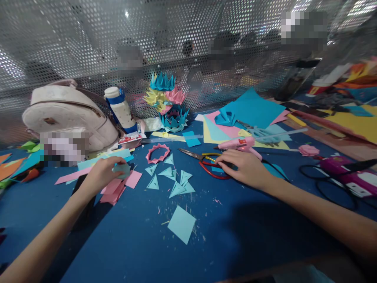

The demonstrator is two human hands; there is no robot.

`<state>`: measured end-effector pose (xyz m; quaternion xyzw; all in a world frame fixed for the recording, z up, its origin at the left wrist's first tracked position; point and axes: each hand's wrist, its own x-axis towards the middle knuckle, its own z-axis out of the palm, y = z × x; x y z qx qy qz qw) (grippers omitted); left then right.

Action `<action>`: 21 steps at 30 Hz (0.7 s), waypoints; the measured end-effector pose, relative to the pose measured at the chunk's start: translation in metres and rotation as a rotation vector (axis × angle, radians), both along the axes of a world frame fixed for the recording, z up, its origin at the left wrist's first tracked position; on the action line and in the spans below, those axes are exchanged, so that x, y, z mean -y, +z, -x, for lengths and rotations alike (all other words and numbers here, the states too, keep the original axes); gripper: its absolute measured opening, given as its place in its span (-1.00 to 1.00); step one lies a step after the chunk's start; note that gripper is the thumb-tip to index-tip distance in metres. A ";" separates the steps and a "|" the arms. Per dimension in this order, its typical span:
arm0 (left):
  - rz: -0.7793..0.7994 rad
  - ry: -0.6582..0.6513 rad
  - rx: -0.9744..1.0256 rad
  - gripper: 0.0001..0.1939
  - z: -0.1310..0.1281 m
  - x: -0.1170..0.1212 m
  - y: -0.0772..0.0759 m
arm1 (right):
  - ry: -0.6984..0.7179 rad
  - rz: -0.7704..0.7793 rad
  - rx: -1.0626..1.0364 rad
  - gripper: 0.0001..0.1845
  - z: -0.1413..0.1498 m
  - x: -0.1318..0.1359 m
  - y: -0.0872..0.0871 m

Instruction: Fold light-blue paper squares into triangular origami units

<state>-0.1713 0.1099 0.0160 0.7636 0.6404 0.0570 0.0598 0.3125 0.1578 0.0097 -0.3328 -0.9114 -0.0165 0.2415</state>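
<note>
My left hand (104, 173) pinches light blue paper (121, 170) above a pile of pink paper squares (113, 192). My right hand (246, 167) has its fingers closed at the handle of red-and-yellow scissors (203, 158), whose blades lie partly apart and point left. Just behind that hand is a pink glue gun (238, 144). Several folded light blue paper triangles (178, 188) are scattered between my hands, with a pink folded-paper ring (158, 153) behind them. Nearer to me, a light blue paper square (182, 224) rests flat on the blue table (132, 239).
Stacked paper crowns (173, 118) stand at the back by a white-and-blue bottle (120, 110) and a pale backpack (67, 114). Coloured sheets (253, 108) lie behind the glue gun. On the right are a purple device (347, 177) and black cables. A perforated metal screen (176, 23) rises behind.
</note>
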 end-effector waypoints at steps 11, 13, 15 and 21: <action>-0.176 -0.017 0.037 -0.68 -0.019 0.012 0.025 | -0.015 0.001 0.004 -0.72 -0.002 -0.002 -0.001; -0.251 -0.006 0.071 -0.65 -0.025 0.015 0.028 | -0.017 0.020 -0.030 -0.72 -0.001 0.000 0.001; -0.320 0.008 0.110 -0.63 -0.032 0.018 0.031 | 0.035 0.053 -0.069 -0.72 0.005 0.010 0.006; -0.390 -0.038 0.261 -0.61 -0.063 0.029 0.040 | 0.721 0.292 0.195 -0.43 0.045 0.079 0.024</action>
